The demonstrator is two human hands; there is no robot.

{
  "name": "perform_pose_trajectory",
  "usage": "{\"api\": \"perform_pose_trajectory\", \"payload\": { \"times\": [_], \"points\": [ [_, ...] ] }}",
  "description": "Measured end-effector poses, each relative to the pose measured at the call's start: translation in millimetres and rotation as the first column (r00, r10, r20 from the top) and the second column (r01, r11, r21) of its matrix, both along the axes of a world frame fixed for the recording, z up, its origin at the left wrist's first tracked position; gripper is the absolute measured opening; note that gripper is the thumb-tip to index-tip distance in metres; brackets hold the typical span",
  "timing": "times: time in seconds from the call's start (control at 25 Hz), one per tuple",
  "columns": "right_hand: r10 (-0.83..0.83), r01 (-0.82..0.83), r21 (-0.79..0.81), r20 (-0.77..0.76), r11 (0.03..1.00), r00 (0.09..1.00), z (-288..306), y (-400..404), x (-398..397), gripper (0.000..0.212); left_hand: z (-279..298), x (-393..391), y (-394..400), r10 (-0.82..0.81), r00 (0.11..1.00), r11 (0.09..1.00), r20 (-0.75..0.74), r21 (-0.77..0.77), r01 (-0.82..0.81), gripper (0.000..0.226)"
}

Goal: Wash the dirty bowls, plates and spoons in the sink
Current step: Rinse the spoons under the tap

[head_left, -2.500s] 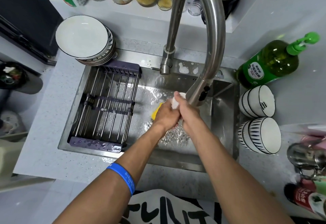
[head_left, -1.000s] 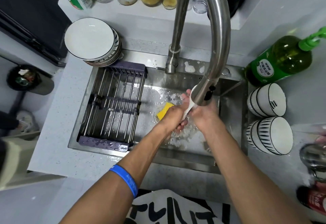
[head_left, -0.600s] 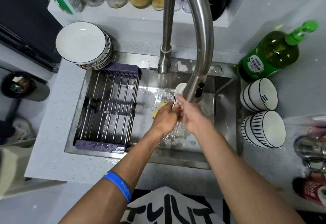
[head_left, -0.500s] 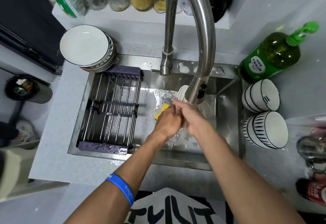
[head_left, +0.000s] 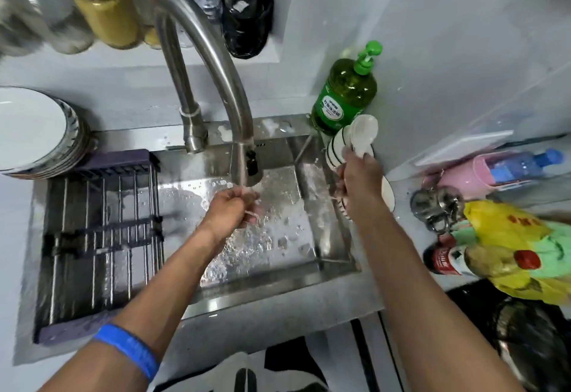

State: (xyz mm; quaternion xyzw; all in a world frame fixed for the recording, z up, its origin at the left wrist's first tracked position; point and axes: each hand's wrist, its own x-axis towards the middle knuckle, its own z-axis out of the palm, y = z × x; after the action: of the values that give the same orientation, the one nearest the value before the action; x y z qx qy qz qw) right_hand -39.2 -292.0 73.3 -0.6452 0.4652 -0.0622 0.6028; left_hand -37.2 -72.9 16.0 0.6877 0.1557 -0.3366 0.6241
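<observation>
Head view: white spoon (head_left: 365,135), wet, upright.

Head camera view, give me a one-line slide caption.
Right hand carries a rinsed white spoon toward the striped bowls while left hand rinses under the running faucet.

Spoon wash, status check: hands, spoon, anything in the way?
Right hand grips white spoon over the bowls. Left hand loosely curled under running tap, holds nothing. Nothing blocking.
</observation>
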Motion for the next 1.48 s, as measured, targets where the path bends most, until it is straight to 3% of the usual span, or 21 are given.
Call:
{"api": "perform_pose_trajectory", "payload": {
  "times": [0.12, 0.28, 0.4, 0.52, 0.6, 0.68, 0.72, 0.8, 0.84, 0.88, 0.92, 0.96, 1.04, 1.08, 1.16, 1.28, 1.4, 1.48],
  "points": [
    [-0.001, -0.015, -0.092, -0.174, 0.996, 0.985, 9.3, -57.0, 31.5, 0.008, -4.8, -6.8, -10.0, 0.007, 1.0, 1.0, -0.029, 0.008, -0.007, 0.02],
    [0.156, -0.206, -0.07, -0.435, 0.976, 0.887, -5.2, -89.2, 57.5, 0.015, -6.2, -10.0, -16.2, 0.086, 0.995, 0.996, -0.04, -0.007, -0.086, 0.019],
    [0.261, -0.327, -0.048, -0.497, 0.944, 0.827, -16.8, -88.6, 68.3, 0.023, -9.2, -6.3, -15.7, 0.155, 0.986, 0.988, -0.053, 0.005, -0.155, 0.021],
    [0.305, -0.385, -0.069, -0.489, 0.92, 0.817, -25.8, -87.2, 72.7, 0.012, -9.2, -5.1, -12.9, 0.237, 0.97, 0.972, -0.054, 0.002, -0.237, 0.024],
    [0.375, -0.584, -0.218, -0.585, 0.782, 0.72, -28.6, -95.0, 70.3, 0.034, -7.6, -4.7, -14.3, 0.266, 0.963, 0.964, -0.055, -0.002, -0.266, 0.022],
    [0.327, -0.791, -0.377, -0.76, 0.482, 0.561, -23.1, -98.9, 67.2, 0.055, -8.1, -3.9, -14.5, 0.289, 0.955, 0.957, -0.063, 0.007, -0.289, 0.022],
    [0.266, -0.829, -0.429, -0.804, 0.359, 0.531, -16.6, -96.5, 64.0, 0.057, -9.5, -3.7, -13.8, 0.305, 0.95, 0.952, -0.072, 0.015, -0.304, 0.023],
    [0.217, -0.772, -0.581, -0.744, 0.259, 0.632, 5.3, -82.4, 55.1, 0.047, -10.3, -2.6, -13.7, 0.343, 0.936, 0.939, -0.08, 0.017, -0.343, 0.026],
    [0.282, -0.696, -0.661, -0.636, 0.28, 0.718, 14.7, -70.2, 47.6, 0.039, -9.8, -2.3, -14.2, 0.362, 0.929, 0.932, -0.08, 0.009, -0.362, 0.025],
    [0.418, -0.637, -0.681, -0.492, 0.362, 0.764, 25.4, -52.7, 36.7, 0.03, -8.3, -1.4, -15.2, 0.38, 0.922, 0.924, -0.082, -0.008, -0.381, 0.023],
    [0.596, -0.659, -0.6, -0.345, 0.454, 0.725, 33.4, -31.4, 24.7, 0.023, -6.8, 0.6, -16.1, 0.391, 0.917, 0.919, -0.083, -0.025, -0.394, 0.021],
    [0.762, -0.752, -0.449, -0.208, 0.483, 0.613, 41.0, -4.4, 11.7, 0.023, -4.6, 1.9, -16.5, 0.404, 0.911, 0.912, -0.085, -0.039, -0.408, 0.02],
    [0.917, -0.902, -0.175, 0.017, 0.395, 0.398, 48.0, 48.5, -1.9, 0.032, -2.3, 3.7, -13.4, 0.411, 0.908, 0.909, -0.075, -0.046, -0.415, 0.024],
    [0.916, -0.903, -0.154, 0.08, 0.401, 0.393, 45.6, 68.8, -0.3, 0.028, -3.2, 3.9, -9.8, 0.403, 0.913, 0.912, -0.064, -0.049, -0.406, 0.023],
    [0.867, -0.821, -0.293, 0.074, 0.491, 0.492, 41.9, 97.5, 12.8, 0.022, -6.9, 3.4, 0.1, 0.401, 0.914, 0.913, -0.059, -0.058, -0.405, 0.023],
    [0.83, -0.743, -0.544, -0.141, 0.39, 0.539, 32.2, 108.3, 33.1, 0.025, -13.3, 2.9, 15.1, 0.415, 0.907, 0.906, -0.073, -0.064, -0.419, 0.022],
    [0.786, -0.75, -0.511, -0.209, 0.42, 0.582, 12.4, 105.9, 44.7, 0.025, -15.8, 2.8, 30.9, 0.428, 0.898, 0.895, -0.105, -0.086, -0.437, 0.019],
    [0.747, -0.688, -0.515, -0.129, 0.511, 0.652, 2.5, 106.0, 53.4, 0.027, -17.7, 4.0, 42.0, 0.41, 0.906, 0.904, -0.107, -0.084, -0.419, 0.021]
  ]
}}
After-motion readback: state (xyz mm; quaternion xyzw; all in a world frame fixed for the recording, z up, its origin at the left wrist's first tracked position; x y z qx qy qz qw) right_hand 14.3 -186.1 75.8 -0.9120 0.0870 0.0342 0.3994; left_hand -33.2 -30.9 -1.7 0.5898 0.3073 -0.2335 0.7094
